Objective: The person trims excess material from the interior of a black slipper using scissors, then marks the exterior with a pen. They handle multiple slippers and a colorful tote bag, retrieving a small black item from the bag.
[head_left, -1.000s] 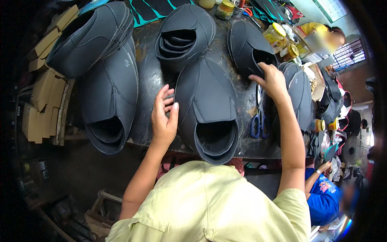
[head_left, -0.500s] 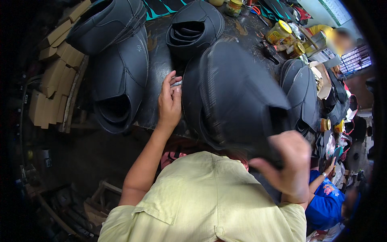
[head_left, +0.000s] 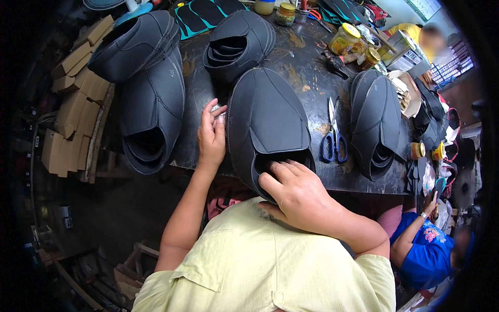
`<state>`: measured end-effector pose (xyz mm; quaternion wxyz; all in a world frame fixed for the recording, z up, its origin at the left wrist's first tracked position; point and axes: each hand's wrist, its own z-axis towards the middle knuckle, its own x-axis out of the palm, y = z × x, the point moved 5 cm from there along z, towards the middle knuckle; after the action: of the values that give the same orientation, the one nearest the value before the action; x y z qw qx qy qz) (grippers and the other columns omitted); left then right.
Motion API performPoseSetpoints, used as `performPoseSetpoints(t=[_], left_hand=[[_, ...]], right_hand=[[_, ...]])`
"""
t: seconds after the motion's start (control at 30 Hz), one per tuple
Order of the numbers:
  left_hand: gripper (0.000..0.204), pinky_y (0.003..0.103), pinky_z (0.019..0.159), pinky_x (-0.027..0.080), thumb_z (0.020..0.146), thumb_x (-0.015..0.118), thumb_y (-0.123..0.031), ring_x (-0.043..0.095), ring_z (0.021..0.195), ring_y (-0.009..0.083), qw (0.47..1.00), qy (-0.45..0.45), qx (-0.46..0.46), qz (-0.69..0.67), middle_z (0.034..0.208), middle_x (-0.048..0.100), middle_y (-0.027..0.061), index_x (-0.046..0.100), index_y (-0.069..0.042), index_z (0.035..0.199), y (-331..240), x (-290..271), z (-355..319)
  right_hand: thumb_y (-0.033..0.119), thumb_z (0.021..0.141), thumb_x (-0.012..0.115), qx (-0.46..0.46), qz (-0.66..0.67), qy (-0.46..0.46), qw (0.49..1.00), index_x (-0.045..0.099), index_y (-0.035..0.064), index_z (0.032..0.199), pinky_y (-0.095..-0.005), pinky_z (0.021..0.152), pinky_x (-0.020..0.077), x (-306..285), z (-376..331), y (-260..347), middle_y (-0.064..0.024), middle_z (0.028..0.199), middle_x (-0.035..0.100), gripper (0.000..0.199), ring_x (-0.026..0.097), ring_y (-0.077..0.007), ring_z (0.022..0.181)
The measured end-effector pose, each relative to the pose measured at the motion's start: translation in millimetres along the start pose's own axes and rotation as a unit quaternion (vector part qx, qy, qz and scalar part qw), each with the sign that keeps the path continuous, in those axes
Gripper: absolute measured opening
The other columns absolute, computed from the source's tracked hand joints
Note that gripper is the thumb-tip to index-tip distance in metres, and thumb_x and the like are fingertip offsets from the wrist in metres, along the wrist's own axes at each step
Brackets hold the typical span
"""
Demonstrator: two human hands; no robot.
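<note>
Stack of black leather shoe uppers (head_left: 267, 122), nested, stitched seams, flat on the dark worktable (head_left: 312, 78). Opening faces the near table edge and overhangs it; toe end points toward the table's middle.

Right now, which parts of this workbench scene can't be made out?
- Head view: the near opening of the black shoe upper is partly hidden under the right hand.
- What the left hand pinches: too small.
- The co-worker in blue: cut off by the rim.
- The yellow jars: contents unclear.
</note>
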<state>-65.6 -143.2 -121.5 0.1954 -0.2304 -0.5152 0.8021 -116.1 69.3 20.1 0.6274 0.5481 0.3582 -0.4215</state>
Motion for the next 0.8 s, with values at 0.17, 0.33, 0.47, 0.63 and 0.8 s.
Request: performPoseSetpoints(t=[0.17,0.33,0.47,0.63,0.8], left_hand=[[0.045,0.034,0.092,0.055,0.109,0.045,-0.019,0.068,0.108,0.0208,0.989,0.051,-0.063,-0.125,0.124,0.069,0.0191,0.039,-0.004,0.151,-5,3,-3],[0.048,0.034,0.096,0.052,0.108,0.046,-0.02,0.069,0.105,0.0198,0.993,0.103,-0.037,-0.036,0.121,0.072,0.017,0.039,-0.006,0.153,-18,11,-5],[0.048,0.036,0.099,0.05,0.107,0.048,-0.017,0.068,0.11,0.0225,0.995,0.1,-0.021,-0.018,0.123,0.07,0.018,0.039,-0.004,0.153,-19,16,-4],[0.047,0.036,0.098,0.051,0.105,0.049,-0.011,0.069,0.108,0.0249,0.995,0.099,-0.025,0.015,0.121,0.07,0.0195,0.04,-0.003,0.151,-20,15,-7],[0.049,0.035,0.097,0.052,0.103,0.048,-0.005,0.07,0.108,0.0248,0.994,0.097,-0.041,0.025,0.118,0.07,0.0189,0.04,-0.003,0.151,-19,15,-9]], right_hand=[[0.022,0.075,0.082,0.022,-0.015,0.067,0.997,0.058,0.0054,0.112,-0.0413,0.084,0.0468,-27,-12,-5,-0.0153,0.096,0.062,0.047,0.065,-0.0324,0.092],[0.025,0.072,0.085,0.062,-0.03,0.039,0.997,0.055,0.0016,0.126,-0.0411,0.085,0.0478,-38,-16,-23,-0.0118,0.091,0.064,0.066,0.065,-0.0306,0.085],[0.025,0.073,0.086,0.065,-0.03,0.01,0.997,0.052,-0.0012,0.128,-0.0394,0.081,0.0467,3,-22,-47,-0.0111,0.083,0.065,0.07,0.066,-0.0295,0.082],[0.024,0.075,0.085,0.05,-0.01,0.007,0.999,0.052,-0.001,0.129,-0.0398,0.083,0.0481,-6,-24,-49,-0.0116,0.087,0.066,0.068,0.066,-0.0293,0.084],[0.022,0.073,0.087,0.057,0.018,-0.122,0.991,0.057,-0.0027,0.129,-0.0389,0.079,0.0514,-85,-30,-36,-0.0108,0.081,0.064,0.068,0.066,-0.03,0.075]])
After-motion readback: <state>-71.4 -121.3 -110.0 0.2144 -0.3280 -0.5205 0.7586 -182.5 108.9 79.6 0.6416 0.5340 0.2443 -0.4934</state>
